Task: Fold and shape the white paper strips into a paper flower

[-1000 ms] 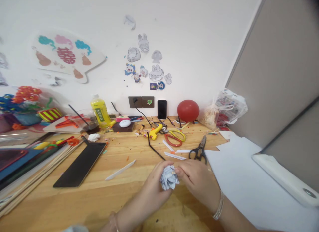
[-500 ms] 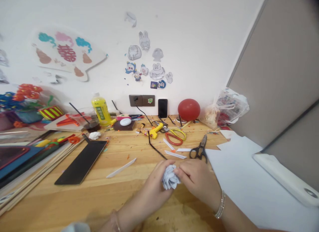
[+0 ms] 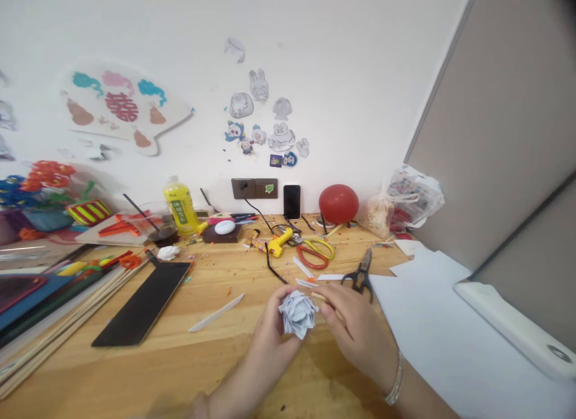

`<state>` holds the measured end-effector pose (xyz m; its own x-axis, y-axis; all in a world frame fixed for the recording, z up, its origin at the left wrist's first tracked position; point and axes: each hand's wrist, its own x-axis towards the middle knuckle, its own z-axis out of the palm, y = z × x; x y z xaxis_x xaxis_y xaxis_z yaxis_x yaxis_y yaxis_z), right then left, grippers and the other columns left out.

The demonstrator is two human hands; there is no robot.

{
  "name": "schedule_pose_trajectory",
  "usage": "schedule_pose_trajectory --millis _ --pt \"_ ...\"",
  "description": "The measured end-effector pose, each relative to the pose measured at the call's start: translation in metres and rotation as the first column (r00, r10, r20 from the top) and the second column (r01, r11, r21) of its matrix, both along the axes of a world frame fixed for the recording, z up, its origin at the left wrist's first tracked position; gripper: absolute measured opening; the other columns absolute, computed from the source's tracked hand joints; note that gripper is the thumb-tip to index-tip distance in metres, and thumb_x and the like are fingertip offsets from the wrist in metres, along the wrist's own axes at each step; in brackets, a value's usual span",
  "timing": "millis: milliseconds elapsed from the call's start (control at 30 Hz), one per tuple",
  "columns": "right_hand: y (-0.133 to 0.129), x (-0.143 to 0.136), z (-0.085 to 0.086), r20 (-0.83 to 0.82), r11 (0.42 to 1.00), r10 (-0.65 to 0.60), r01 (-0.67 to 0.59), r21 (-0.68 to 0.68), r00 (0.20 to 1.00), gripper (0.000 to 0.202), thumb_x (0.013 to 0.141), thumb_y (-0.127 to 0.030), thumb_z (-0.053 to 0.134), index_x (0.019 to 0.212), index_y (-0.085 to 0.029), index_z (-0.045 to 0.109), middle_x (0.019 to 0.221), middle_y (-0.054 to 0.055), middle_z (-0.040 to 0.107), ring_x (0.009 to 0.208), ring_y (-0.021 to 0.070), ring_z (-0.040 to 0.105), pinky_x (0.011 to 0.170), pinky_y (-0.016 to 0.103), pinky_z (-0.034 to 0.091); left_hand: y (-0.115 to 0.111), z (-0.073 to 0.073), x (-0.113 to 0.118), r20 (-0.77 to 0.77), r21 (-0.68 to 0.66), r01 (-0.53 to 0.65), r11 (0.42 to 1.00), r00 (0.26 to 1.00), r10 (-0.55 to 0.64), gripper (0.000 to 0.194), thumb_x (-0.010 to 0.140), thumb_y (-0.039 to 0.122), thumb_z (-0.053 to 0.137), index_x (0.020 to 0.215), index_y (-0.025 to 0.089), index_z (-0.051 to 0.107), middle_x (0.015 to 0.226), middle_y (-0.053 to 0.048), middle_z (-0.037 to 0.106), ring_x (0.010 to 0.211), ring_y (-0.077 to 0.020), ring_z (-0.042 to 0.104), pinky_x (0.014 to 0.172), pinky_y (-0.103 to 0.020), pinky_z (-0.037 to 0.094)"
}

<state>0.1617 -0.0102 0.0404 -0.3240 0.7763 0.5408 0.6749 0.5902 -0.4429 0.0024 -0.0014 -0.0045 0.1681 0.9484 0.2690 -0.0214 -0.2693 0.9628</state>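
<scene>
A pale blue-white paper flower [image 3: 297, 314] with layered, curled petals sits in my left hand [image 3: 274, 332], its thumb and fingers wrapped round the base. To the right of the flower, my right hand [image 3: 355, 323] pinches a thin wooden stick [image 3: 318, 296]; only a short pale end of it shows. The right thumb tip is close beside the petals, and I cannot tell whether it touches them. Beyond the hands lie white paper strips [image 3: 305, 268] and black-handled scissors [image 3: 360, 279]. The flower's underside is hidden by my left hand.
Red-and-yellow-handled scissors [image 3: 315, 257] and a yellow glue gun [image 3: 279, 244] lie farther back. White paper sheets [image 3: 423, 323] cover the right side, under a white paper cutter [image 3: 513, 326]. A black board [image 3: 141, 305] lies left; a yellow bottle [image 3: 180, 206] and red balloon [image 3: 338, 204] stand behind.
My left hand has tilted the flower so its face shows more, shifting slightly left. My right hand has drawn back from the petals, and a stick end now shows in it.
</scene>
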Motion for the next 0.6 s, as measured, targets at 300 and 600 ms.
schedule_pose_trajectory --millis 300,600 --pt "-0.0009 -0.0035 -0.0086 0.056 0.995 0.006 -0.011 0.099 0.998 0.038 0.094 -0.037 0.028 0.091 -0.016 0.060 0.081 0.008 0.066 0.076 0.0205 0.059 0.065 0.030 0.042 -0.0035 -0.0006 -0.0036 -0.125 0.051 -0.044 0.998 0.991 0.050 0.049 0.067 0.012 0.060 0.111 0.020 0.040 0.105 -0.007 0.058 0.095 -0.0189 0.058 0.082 -0.032 0.048" --pt "-0.0010 -0.0049 -0.0092 0.055 0.993 -0.086 0.081 0.092 0.995 0.043 0.093 -0.031 0.031 0.056 -0.018 0.049 0.052 0.000 0.052 0.052 0.0126 0.047 0.051 0.025 0.027 -0.0004 -0.0085 -0.0067 -0.264 0.117 -0.053 0.992 0.961 0.083 0.045 0.068 0.012 0.057 0.111 0.019 0.049 0.109 -0.010 0.060 0.099 -0.0219 0.057 0.087 -0.037 0.046"
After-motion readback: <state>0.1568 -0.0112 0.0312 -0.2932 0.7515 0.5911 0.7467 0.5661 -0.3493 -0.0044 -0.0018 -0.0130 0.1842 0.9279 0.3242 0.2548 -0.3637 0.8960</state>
